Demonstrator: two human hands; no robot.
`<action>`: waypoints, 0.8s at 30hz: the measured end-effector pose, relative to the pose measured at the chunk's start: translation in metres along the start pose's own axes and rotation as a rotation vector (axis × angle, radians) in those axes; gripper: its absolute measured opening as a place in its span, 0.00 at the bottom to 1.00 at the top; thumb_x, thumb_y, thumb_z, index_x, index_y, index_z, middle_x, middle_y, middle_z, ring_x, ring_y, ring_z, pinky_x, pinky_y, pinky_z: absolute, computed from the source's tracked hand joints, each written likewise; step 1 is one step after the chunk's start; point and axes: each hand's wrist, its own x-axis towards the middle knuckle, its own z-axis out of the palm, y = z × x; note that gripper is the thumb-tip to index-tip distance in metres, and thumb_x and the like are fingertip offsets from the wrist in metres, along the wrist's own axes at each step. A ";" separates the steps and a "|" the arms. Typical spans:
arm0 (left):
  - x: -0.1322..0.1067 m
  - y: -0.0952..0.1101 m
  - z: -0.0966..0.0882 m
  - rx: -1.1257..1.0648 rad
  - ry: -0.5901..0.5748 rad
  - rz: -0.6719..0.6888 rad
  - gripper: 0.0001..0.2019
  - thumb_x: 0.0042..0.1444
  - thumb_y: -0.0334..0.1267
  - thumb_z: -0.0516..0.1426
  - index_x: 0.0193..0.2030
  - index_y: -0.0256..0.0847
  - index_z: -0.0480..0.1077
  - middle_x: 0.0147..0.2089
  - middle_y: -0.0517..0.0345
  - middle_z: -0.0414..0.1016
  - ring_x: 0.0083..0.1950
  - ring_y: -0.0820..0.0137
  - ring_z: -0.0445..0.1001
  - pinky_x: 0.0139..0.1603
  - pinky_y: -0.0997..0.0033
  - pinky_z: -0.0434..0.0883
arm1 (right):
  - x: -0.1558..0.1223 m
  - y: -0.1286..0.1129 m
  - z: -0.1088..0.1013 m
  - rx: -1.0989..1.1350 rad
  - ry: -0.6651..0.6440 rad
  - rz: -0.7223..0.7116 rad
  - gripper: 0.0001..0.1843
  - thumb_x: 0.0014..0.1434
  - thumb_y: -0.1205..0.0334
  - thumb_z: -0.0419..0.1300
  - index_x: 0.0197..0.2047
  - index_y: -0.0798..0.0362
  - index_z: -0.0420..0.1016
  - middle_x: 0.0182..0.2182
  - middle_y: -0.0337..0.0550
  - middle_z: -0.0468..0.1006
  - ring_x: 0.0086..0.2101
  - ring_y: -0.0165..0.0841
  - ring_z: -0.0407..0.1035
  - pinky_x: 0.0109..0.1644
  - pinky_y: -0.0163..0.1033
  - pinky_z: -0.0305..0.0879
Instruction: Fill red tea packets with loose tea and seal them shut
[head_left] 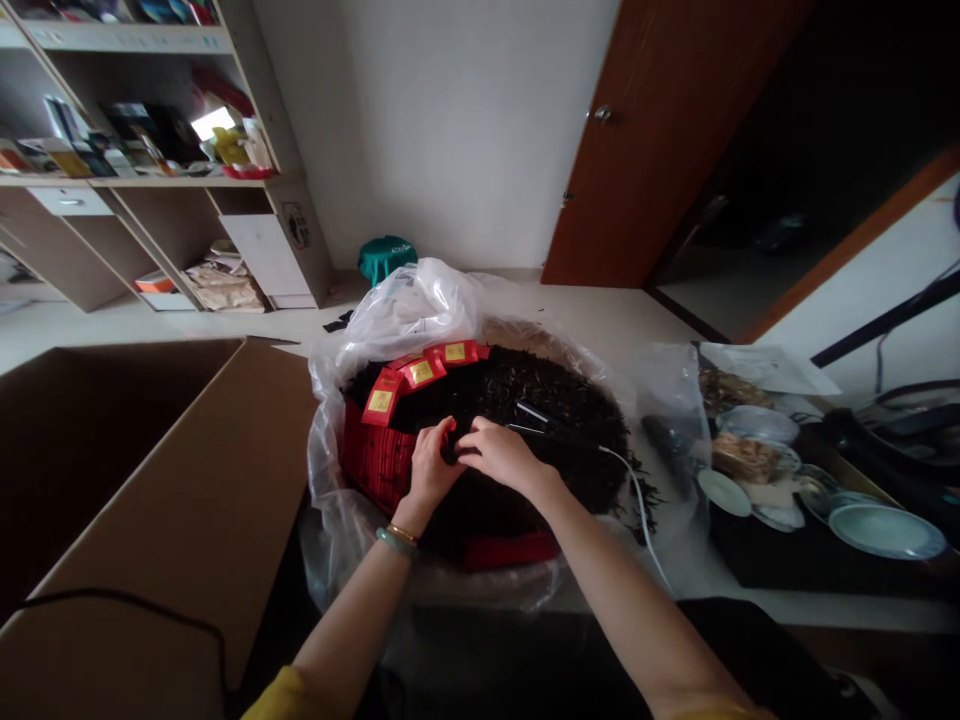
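Observation:
My left hand (pixel 431 464) is closed on a small red packet (pixel 450 428), mostly hidden by the fingers. Touching or nearly touching it from the right is my right hand (pixel 496 452), its fingers pinched together; what lies between them is hidden. Both are above a heap of dark dry leaves (pixel 517 385), like loose tea, in a wide container lined with clear plastic (pixel 326 480). Red packets with gold labels (pixel 421 372) lie at the back left, above a row of stacked red packets (pixel 379 460). A black tool like a hair straightener (pixel 555 425), its two arms apart, rests on the leaves.
An open cardboard box (pixel 187 480) stands at left. A white cord (pixel 637 480) runs from the tool over the container's right rim. Plastic lids (pixel 885 530) and bags lie on the right. Behind are shelves (pixel 150 180), a green bin (pixel 386 258) and an open door (pixel 652 130).

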 end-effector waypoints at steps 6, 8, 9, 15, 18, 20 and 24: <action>0.001 0.003 0.001 0.000 0.000 0.005 0.29 0.44 0.33 0.64 0.55 0.44 0.64 0.47 0.52 0.75 0.45 0.62 0.72 0.45 0.61 0.73 | -0.003 0.017 -0.016 0.169 0.118 0.004 0.04 0.52 0.69 0.64 0.31 0.52 0.80 0.29 0.40 0.76 0.31 0.31 0.71 0.38 0.34 0.63; 0.002 0.004 0.001 0.003 0.028 -0.005 0.29 0.45 0.34 0.64 0.55 0.43 0.64 0.47 0.52 0.75 0.45 0.62 0.72 0.46 0.61 0.73 | -0.009 0.024 -0.027 0.231 0.177 0.026 0.04 0.52 0.69 0.64 0.30 0.52 0.79 0.28 0.39 0.76 0.30 0.30 0.70 0.37 0.34 0.63; 0.002 0.005 0.001 0.004 0.037 -0.016 0.29 0.45 0.35 0.64 0.55 0.43 0.64 0.46 0.52 0.75 0.45 0.62 0.72 0.46 0.61 0.73 | -0.013 0.027 -0.031 0.250 0.197 0.041 0.03 0.52 0.69 0.64 0.29 0.52 0.79 0.28 0.39 0.75 0.30 0.30 0.70 0.37 0.34 0.63; 0.002 0.006 0.000 -0.062 0.010 -0.044 0.33 0.47 0.36 0.63 0.60 0.43 0.60 0.48 0.51 0.74 0.48 0.62 0.72 0.49 0.60 0.72 | -0.020 0.032 -0.021 0.261 0.238 0.013 0.11 0.51 0.65 0.65 0.40 0.50 0.79 0.39 0.43 0.74 0.36 0.31 0.70 0.41 0.36 0.66; 0.001 0.005 -0.004 -0.122 -0.082 -0.017 0.35 0.49 0.36 0.61 0.64 0.42 0.55 0.53 0.48 0.71 0.52 0.60 0.70 0.53 0.58 0.70 | -0.012 0.028 -0.006 0.234 0.206 -0.087 0.17 0.52 0.64 0.66 0.46 0.48 0.77 0.43 0.45 0.73 0.41 0.33 0.71 0.45 0.37 0.66; 0.001 0.005 -0.006 -0.188 -0.146 -0.009 0.35 0.52 0.36 0.58 0.67 0.41 0.51 0.57 0.45 0.69 0.56 0.60 0.69 0.55 0.58 0.68 | -0.005 0.025 0.000 0.204 0.151 -0.086 0.12 0.53 0.67 0.64 0.42 0.50 0.79 0.39 0.44 0.75 0.38 0.33 0.72 0.44 0.37 0.66; 0.001 0.007 -0.003 -0.349 -0.239 -0.092 0.40 0.52 0.41 0.59 0.69 0.39 0.46 0.56 0.44 0.69 0.54 0.61 0.70 0.54 0.60 0.68 | 0.006 0.016 0.007 0.229 0.221 0.042 0.04 0.55 0.66 0.62 0.32 0.54 0.79 0.29 0.42 0.78 0.30 0.32 0.71 0.37 0.35 0.63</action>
